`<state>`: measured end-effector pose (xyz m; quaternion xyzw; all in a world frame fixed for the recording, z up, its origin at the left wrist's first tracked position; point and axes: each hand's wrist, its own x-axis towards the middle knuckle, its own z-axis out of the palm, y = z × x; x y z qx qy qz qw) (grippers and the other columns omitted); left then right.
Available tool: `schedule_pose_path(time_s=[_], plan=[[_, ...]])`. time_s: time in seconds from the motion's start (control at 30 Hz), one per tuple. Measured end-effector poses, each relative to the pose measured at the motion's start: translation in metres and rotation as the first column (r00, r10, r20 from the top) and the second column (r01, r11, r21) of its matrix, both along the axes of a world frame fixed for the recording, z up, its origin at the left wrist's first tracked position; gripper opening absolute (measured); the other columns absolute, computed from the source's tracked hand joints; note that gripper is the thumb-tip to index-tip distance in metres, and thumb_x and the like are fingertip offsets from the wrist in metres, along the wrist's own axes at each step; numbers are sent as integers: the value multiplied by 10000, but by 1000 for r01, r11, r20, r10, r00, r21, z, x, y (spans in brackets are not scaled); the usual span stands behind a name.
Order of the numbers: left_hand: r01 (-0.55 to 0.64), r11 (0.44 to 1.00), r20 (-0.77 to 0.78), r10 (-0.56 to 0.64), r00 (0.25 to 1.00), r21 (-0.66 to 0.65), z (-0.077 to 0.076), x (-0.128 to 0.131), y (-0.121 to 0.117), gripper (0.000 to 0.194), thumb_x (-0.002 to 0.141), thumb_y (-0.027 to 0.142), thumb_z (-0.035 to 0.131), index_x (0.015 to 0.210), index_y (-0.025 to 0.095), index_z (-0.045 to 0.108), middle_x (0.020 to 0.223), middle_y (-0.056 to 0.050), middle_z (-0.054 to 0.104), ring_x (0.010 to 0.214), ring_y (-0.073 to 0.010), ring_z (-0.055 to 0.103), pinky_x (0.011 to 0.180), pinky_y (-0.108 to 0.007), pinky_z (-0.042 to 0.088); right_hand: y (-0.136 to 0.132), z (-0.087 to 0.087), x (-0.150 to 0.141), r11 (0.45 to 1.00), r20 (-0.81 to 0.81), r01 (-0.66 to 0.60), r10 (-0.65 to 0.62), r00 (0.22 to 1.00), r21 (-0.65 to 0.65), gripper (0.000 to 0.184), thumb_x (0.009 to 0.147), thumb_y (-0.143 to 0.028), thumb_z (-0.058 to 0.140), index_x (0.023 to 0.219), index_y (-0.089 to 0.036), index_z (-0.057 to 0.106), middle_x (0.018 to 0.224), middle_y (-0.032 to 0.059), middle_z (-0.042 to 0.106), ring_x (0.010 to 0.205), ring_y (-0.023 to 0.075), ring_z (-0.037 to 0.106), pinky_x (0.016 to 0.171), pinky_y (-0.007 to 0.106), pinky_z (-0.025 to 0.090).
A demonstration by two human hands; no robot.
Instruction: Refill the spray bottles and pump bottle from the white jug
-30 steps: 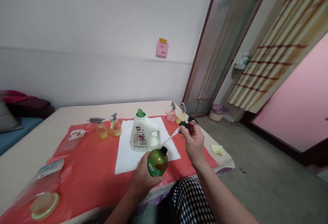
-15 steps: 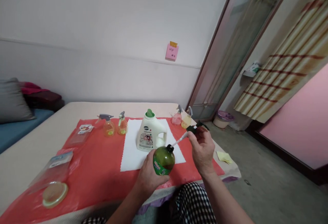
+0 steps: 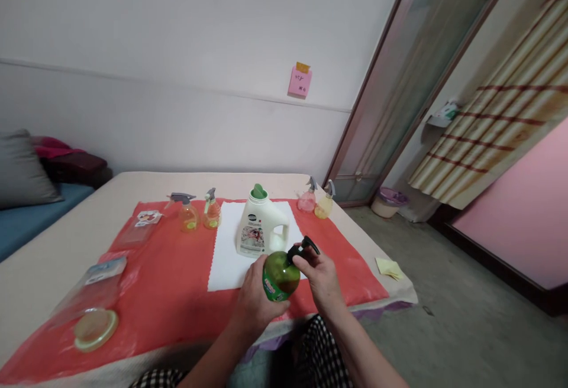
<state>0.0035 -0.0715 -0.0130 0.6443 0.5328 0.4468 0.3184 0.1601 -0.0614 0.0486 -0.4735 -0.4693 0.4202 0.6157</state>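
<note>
My left hand (image 3: 255,299) is wrapped round a round green bottle (image 3: 279,275) with a green label, held tilted above the near edge of the red cloth (image 3: 168,281). My right hand (image 3: 320,275) pinches a black pump head (image 3: 302,249) that now sits at the bottle's neck; its white tube is no longer visible. Just behind the bottle a white detergent jug (image 3: 260,228) with a green cap stands on a white mat (image 3: 231,246).
Two orange spray bottles (image 3: 197,215) stand at the back left of the cloth, a pink spray bottle (image 3: 307,199) and a yellow spray bottle (image 3: 325,203) at the back right. Plastic bags (image 3: 95,293) and a round lid (image 3: 95,329) lie near left. Yellow notes (image 3: 388,267) sit at the table's right corner.
My right hand has come down and left with the pump head, sliding its white tube into the green bottle until the head meets the neck. My left hand kept holding the bottle.
</note>
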Motion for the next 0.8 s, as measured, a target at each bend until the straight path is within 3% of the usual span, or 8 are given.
schedule_pose_path(time_s=[0.13,0.2,0.27,0.37,0.43,0.57,0.7,0.8], plan=[[-2,993,-68,10,998,116,-5,1,-1,834,536,153,725,1319,217,444,1221,-98,632,1181,-309,595,1054,-472,476,-5,-3,-9,994,-38,112,-112,993,10,326,656,-416,870,791,-234,638,740,-52,621,732,150,554,701,273,467],[16,993,-63,-9,998,114,-3,2,-1,840,547,153,720,1332,216,426,1234,-101,623,1187,-304,590,1057,-470,473,-7,-3,-11,992,-55,121,-120,991,17,326,663,-418,866,829,-240,650,778,-44,637,760,157,569,719,278,474],[41,995,-44,-37,998,91,1,2,-2,843,554,152,721,1337,222,416,1251,-98,613,1201,-297,582,1063,-465,468,-8,-2,-9,997,-108,73,-70,992,24,395,666,-428,861,981,-255,697,955,0,708,917,203,625,831,326,498],[52,998,-14,-52,999,35,7,2,-3,845,547,146,723,1331,232,422,1269,-94,604,1220,-294,570,1073,-460,457,-7,0,-3,999,-205,-51,50,978,5,479,697,-447,831,1125,-260,723,1177,57,720,1162,271,601,1011,408,447],[51,999,9,-51,999,-13,10,3,-3,853,537,138,723,1328,232,419,1277,-96,600,1229,-296,565,1079,-460,450,-5,1,-1,995,-197,-94,86,977,-33,429,712,-468,814,1071,-242,753,1126,69,738,1136,274,610,1012,414,442],[55,997,35,-53,998,-51,15,3,-5,870,527,134,732,1329,229,409,1288,-98,596,1234,-298,563,1083,-459,446,-6,1,-9,997,-96,17,-24,995,-73,442,655,-483,855,995,-224,744,985,59,745,951,249,647,873,385,506],[75,994,83,-69,994,-76,21,1,-6,903,529,131,748,1358,229,403,1317,-99,594,1241,-292,567,1075,-442,456,-12,3,-15,999,-166,-51,53,985,14,499,676,-453,846,1104,-238,704,1166,78,726,1098,276,641,953,405,503],[61,992,107,-49,993,-107,26,0,-6,912,513,151,771,1350,237,419,1317,-95,604,1244,-306,571,1068,-451,463,-13,2,-14,991,-239,-133,132,962,8,416,748,-439,795,1105,-244,708,1253,83,705,1178,281,619,1030,434,466]])
